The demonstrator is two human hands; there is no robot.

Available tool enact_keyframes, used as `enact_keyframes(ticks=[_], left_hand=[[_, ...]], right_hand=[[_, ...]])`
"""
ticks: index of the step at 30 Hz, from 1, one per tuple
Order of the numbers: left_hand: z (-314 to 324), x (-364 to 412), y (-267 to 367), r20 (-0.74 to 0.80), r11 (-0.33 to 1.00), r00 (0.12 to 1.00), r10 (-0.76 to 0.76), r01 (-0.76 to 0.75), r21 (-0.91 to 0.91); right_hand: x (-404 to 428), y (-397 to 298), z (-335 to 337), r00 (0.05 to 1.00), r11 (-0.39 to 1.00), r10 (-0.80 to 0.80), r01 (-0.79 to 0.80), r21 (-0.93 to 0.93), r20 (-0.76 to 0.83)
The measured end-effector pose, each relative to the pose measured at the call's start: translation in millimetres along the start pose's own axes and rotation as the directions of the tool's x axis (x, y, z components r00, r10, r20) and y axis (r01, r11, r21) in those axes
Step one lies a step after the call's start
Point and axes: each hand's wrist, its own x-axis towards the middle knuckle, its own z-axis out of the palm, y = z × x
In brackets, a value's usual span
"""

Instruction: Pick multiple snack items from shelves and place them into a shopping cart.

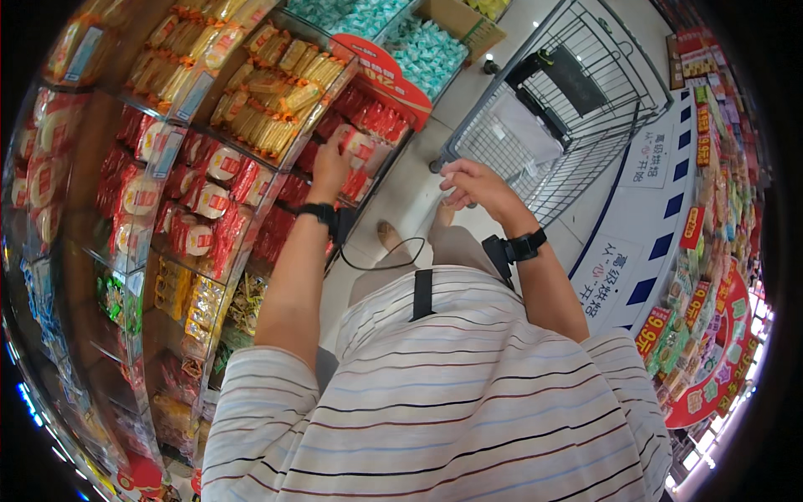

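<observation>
On my left side, my left hand (330,168) reaches into a low shelf bin. Its fingers touch the left edge of a red-and-white snack packet (359,149); whether they grip it is hidden. Red-wrapped packets (381,118) lie around it, behind a rounded red sign (389,72) that bears writing. My right hand (478,188) hovers over the floor by the near end of a metal shopping cart (546,169). Its fingers are loosely bent and apart, with nothing in them. Each wrist carries a black strap with a small device.
Tiered clear-walled bins hold golden-wrapped snacks (270,94) and red packets with round white items (210,199). Turquoise-wrapped sweets (426,53) fill a bin beyond. Across the aisle, a white display base (618,251) with blue blocks stands beneath packaged goods (680,320). A black cable (382,268) loops before my waist.
</observation>
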Motion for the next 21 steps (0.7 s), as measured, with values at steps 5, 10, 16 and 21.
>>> enact_keyframes(ticks=[5,10,16,21], left_hand=[[28,43,-17,0.064,0.947,0.973,-0.223,0.201,0.249],[63,66,-29,0.105,0.917,0.947,-0.304,0.261,0.303],[92,88,-41,0.218,0.853,0.858,-0.464,0.367,0.371],[110,96,-53,0.078,0.822,0.933,-0.352,0.268,0.502]], right_hand=[[-21,22,-28,0.995,0.991,0.029,-0.017,0.134,-0.095],[-36,38,-47,0.976,0.980,0.119,-0.086,0.180,-0.184],[-38,42,-57,0.963,0.960,0.194,-0.147,0.240,-0.185],[-31,43,-62,0.962,0.957,0.219,-0.180,0.227,-0.163]])
